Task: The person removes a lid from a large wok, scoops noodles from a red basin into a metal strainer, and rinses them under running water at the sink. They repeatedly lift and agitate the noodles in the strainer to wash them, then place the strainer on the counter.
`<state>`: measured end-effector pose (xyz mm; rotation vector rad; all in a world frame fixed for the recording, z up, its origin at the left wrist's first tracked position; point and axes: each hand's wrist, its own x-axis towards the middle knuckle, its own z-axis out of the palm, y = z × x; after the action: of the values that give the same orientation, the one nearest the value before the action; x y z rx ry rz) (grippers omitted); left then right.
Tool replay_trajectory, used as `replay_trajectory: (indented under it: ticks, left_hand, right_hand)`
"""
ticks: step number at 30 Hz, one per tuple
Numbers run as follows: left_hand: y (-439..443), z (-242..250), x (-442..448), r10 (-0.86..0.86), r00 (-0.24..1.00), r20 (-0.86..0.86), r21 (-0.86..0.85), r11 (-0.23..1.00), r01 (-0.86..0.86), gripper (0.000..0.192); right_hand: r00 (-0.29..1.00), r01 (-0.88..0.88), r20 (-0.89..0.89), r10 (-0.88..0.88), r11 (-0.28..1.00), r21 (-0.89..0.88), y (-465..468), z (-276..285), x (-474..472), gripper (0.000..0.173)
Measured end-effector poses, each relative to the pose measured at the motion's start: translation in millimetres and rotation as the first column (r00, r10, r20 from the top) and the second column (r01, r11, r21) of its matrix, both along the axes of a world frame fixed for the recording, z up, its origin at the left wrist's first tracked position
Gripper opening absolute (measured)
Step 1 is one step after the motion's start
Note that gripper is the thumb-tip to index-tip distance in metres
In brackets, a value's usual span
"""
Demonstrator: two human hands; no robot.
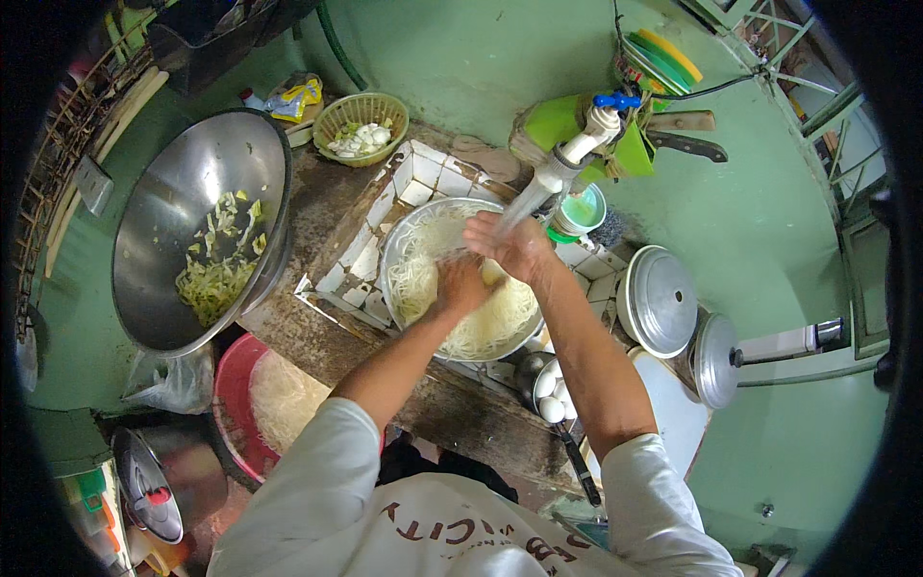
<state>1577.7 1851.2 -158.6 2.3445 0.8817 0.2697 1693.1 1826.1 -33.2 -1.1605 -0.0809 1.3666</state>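
Note:
A metal basin holds pale noodles and stands in a white-tiled sink. Water runs from a white plastic tap with a blue handle. My right hand is under the stream, palm turned up and fingers stretched out, holding nothing. Just below it, my left hand is over the noodles, close to the right hand. Its fingers are blurred and partly hidden, so its grip is unclear.
To the left are a large metal wok with shredded cabbage and a red tub of noodles. A yellow basket stands behind. At right are a pan of eggs, lidded pots and a wall-hung knife.

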Motion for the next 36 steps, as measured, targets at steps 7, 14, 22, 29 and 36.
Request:
replay_trajectory:
  ticks: [7,14,22,29,36]
  left_hand:
    - [9.8,19.3,-8.5,-0.042,0.995,-0.085,0.158,0.986,0.055,0.067]
    - [123.0,-99.6,38.8,0.086,0.996,-0.007,-0.174,0.981,-0.086,0.059]
    - [39.5,-4.8,-23.9,-0.176,0.984,0.017,-0.038,0.984,0.176,0.049]
    - [30.2,28.9,-56.1,0.031,0.961,0.274,0.066,0.997,-0.051,0.048]
    - [87.3,5.0,-27.5,-0.104,0.982,-0.158,-0.123,0.989,0.085,0.056]
  right_hand:
    - [0.999,-0.035,-0.022,0.037,0.998,0.058,-3.2,12.5,3.7,0.046]
    - [0.982,-0.071,0.179,0.057,0.995,0.072,-4.4,-3.1,-2.0,0.045]
    - [0.107,-0.568,0.884,0.454,0.758,-0.321,23.4,-92.0,87.9,0.043]
    - [-0.111,-0.823,0.878,0.465,0.453,-0.344,111.0,-200.1,89.1,0.043]
    - [-0.515,-0.66,0.794,0.323,0.441,-0.607,28.5,-73.0,24.0,0.051]
